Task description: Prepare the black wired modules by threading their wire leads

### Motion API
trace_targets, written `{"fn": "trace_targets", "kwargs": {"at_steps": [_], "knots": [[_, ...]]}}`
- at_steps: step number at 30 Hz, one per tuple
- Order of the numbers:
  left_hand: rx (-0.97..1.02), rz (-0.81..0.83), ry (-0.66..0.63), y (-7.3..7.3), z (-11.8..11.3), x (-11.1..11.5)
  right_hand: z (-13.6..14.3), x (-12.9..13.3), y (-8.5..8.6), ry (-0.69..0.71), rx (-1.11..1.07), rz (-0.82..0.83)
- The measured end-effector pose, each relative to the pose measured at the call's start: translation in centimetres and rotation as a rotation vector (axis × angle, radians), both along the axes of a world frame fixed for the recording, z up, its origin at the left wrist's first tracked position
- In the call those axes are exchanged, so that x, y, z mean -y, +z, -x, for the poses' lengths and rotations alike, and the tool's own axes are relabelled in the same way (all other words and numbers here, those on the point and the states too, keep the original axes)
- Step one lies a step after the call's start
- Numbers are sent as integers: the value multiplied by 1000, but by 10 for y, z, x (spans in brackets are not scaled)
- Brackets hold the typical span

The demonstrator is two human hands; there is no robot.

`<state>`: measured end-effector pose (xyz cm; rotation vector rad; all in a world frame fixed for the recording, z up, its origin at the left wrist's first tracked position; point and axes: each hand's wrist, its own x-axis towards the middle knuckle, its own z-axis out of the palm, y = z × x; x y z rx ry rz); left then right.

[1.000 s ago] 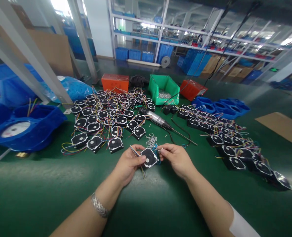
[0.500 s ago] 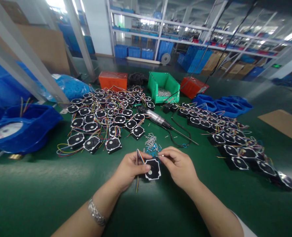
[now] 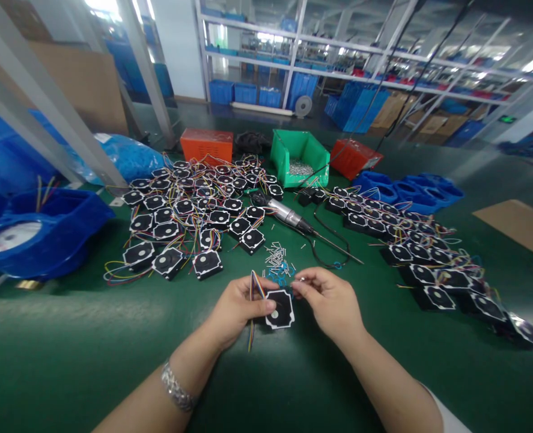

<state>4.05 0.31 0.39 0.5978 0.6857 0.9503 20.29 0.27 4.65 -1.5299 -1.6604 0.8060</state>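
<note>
My left hand [image 3: 243, 305] grips a square black motor [image 3: 285, 313] with white edging, its thumb on the round spot of the face. Multicoloured wires [image 3: 252, 313] from the motor hang down by the fingers. My right hand [image 3: 327, 296] is closed in a pinch at the motor's upper right corner. A small screw [image 3: 303, 279] shows as a bright tip between its fingers; the rest of it is hidden. Just beyond both hands lie a pile of loose screws [image 3: 276, 255] and several thin blue rings [image 3: 283, 273].
A silver electric screwdriver [image 3: 286, 214] with a long bit lies beyond the screws, its cable looped alongside. Wired motors crowd the left [image 3: 167, 263] and right [image 3: 422, 275]. Behind stand a green bin [image 3: 277, 157] of small metal parts and orange boxes [image 3: 207, 145].
My right hand has shifted slightly right and its fingers have turned, so less of the screw shows. My left hand and the motor stay nearly in place.
</note>
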Motion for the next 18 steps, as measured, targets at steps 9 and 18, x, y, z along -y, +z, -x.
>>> {"fn": "trace_targets", "kwargs": {"at_steps": [9, 18], "knots": [[-34, -18, -34, 1, 0, 0, 2, 4, 8, 100, 365, -211], [-55, -41, -49, -2, 0, 1, 4, 4, 7, 121, 376, -258]]}}
